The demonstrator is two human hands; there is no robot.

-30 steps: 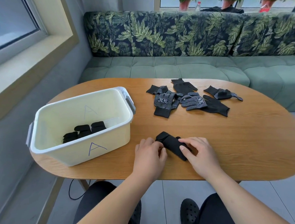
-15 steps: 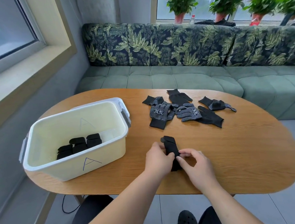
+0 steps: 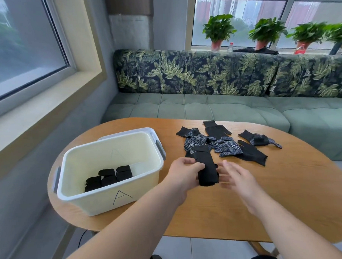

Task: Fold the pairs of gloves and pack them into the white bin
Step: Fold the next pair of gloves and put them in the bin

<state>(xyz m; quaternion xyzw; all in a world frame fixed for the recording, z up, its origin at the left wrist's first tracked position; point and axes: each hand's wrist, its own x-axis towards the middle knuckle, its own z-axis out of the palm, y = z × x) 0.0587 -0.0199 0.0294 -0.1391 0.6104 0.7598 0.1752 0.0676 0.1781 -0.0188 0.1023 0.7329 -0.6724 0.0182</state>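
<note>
Head view: person seated at an oval wooden table (image 3: pixel 286 192), both bare forearms reaching in from below.
Left hand (image 3: pixel 184 172): fingers curled around a folded black glove bundle (image 3: pixel 206 167), gripping its left side; bundle is raised off the table, long axis pointing away from the person.
Right hand (image 3: pixel 237 177): open, fingers spread, motion-blurred, just right of the bundle; whether fingertips touch it can't be told.
Bin (image 3: pixel 110 196): white, on the table's left end, "A" in marker on the near wall, grey latches on the end walls. Just left of the left hand.
Bin contents: folded black bundles (image 3: pixel 109 176) grouped on the floor toward the near-left; exact count unclear.
Loose gloves (image 3: pixel 225 142): black, some with white-dotted palms, scattered in an overlapping pile at the table's far middle, right of the bin, beyond the held bundle.
Background: green bench sofa (image 3: pixel 204 106) with leaf-print backrest behind the table; potted plants (image 3: pixel 218 29) on the windowsill above it.
</note>
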